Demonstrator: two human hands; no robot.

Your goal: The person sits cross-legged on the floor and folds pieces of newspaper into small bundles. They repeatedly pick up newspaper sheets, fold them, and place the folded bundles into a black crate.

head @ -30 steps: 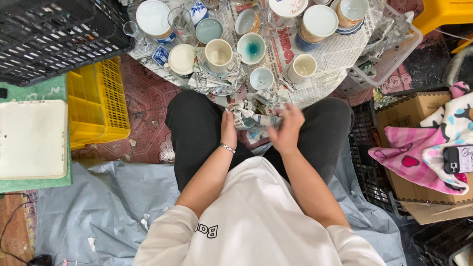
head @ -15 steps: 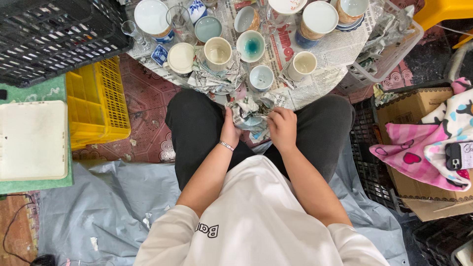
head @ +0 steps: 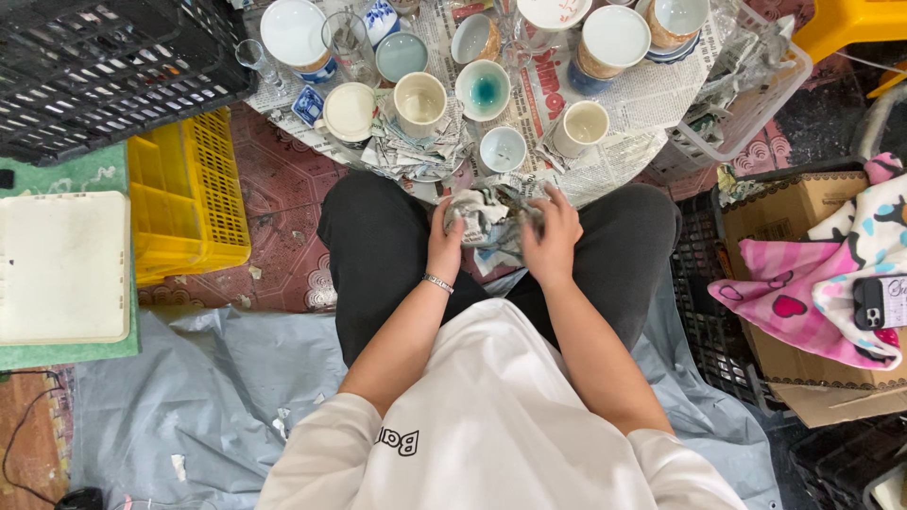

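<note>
Head view: newspaper bundle (head: 487, 219) clasped between left hand (head: 443, 247) and right hand (head: 551, 238).

One brown cardboard box (head: 770, 203) stands on the floor at the right, beside the person's right knee, its flaps open and a pink, heart-patterned cloth (head: 803, 302) draped over it. A second flattened piece of brown cardboard (head: 831, 401) lies just below it. A phone (head: 883, 300) with a dark case lies on the cloth near the right frame edge, back side up; its screen is not visible. No labels or signs can be made out.
</note>
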